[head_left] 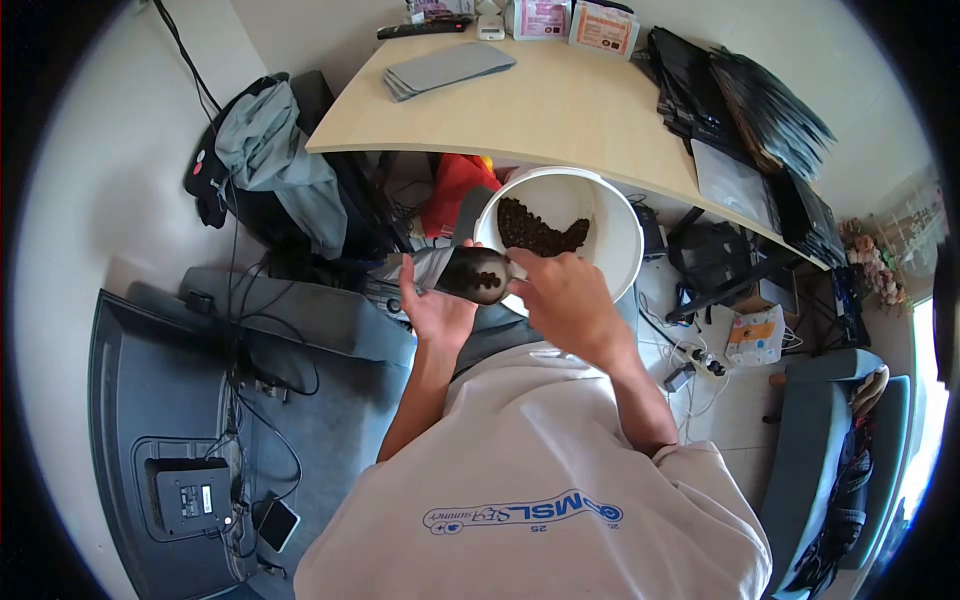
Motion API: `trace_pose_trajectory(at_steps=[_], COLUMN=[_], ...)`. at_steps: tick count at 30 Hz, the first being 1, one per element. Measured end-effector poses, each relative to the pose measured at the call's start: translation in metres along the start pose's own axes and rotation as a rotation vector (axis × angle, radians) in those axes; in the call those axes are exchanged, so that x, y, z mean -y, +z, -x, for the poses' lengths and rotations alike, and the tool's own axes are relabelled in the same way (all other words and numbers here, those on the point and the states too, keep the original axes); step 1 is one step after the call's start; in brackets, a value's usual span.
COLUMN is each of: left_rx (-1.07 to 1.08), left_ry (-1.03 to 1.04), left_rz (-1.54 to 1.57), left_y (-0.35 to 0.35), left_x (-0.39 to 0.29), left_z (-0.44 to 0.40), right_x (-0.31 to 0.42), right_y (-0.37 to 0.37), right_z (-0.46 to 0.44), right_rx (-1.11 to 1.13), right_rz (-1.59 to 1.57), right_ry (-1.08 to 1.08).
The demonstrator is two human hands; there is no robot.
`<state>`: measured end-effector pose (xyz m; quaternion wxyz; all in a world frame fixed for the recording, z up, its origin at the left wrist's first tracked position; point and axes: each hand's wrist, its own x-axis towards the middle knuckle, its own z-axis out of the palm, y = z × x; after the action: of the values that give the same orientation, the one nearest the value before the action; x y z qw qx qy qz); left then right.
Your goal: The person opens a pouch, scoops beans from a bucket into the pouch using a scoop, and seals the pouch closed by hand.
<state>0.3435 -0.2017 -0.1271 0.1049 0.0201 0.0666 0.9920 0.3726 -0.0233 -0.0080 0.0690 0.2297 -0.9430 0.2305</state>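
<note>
A white round bucket point(610, 225) stands below the table's front edge, with a heap of dark brown beans or pellets point(540, 230) inside. Over its near left rim is a metal scoop point(476, 276) with a few of the dark pieces in it. My right hand point(570, 302) has its fingers closed round the scoop's handle end. A silvery-grey bag point(420, 270) lies against the scoop's left end, its mouth seemingly round it. My left hand point(436, 308) supports the bag from below, thumb apart, its other fingers partly hidden.
A wooden table point(560, 110) holds flat grey bags point(450, 68), pouches point(604, 28) and black bags point(770, 110). Left are a chair with clothes point(270, 150) and a monitor point(165, 440). Cables point(690, 350) and a plastic packet point(757, 335) lie on the floor at right.
</note>
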Motion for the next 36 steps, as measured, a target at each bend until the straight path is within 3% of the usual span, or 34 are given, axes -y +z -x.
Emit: trace_pose_trajectory(at_steps=[7,10,13,17,22,25,30,34,36], left_rx=[0.006,-0.191,-0.236,-0.027,-0.066,-0.085,-0.081,-0.061,-0.043], left_ry=[-0.007,0.069,0.119,0.066,0.045,0.022,0.013,-0.003,-0.007], left_rz=[0.019,-0.002,0.046,0.054,0.094,0.097,0.097,0.094,0.107], left_y=[-0.006,0.005,0.005,-0.004,0.008,0.004,0.002,-0.001,-0.004], left_x=[-0.004,-0.003,-0.003,-0.004,0.000,-0.001,-0.001,0.000,-0.001], left_z=[-0.002,0.001,0.001,0.000,0.001,0.000,0.001,-0.002,-0.003], right_x=[0.041,0.039,0.029,-0.023,-0.090,-0.125,-0.161,-0.177,-0.182], right_y=[-0.002,-0.019,-0.040,-0.033,0.013,0.058,0.135,0.145,0.140], right_z=[0.004,0.010,0.017,0.028,0.013,0.004,0.000,-0.004,-0.005], right_rx=[-0.023,-0.059,-0.065,-0.129,-0.167,-0.016,0.040,-0.083,-0.106], right_rz=[0.204,0.163,0.097,0.061,0.230,0.322,0.182,0.122,-0.083], right_ry=[0.101,0.147,0.219,0.233,0.375,0.419,0.420,0.475,0.490])
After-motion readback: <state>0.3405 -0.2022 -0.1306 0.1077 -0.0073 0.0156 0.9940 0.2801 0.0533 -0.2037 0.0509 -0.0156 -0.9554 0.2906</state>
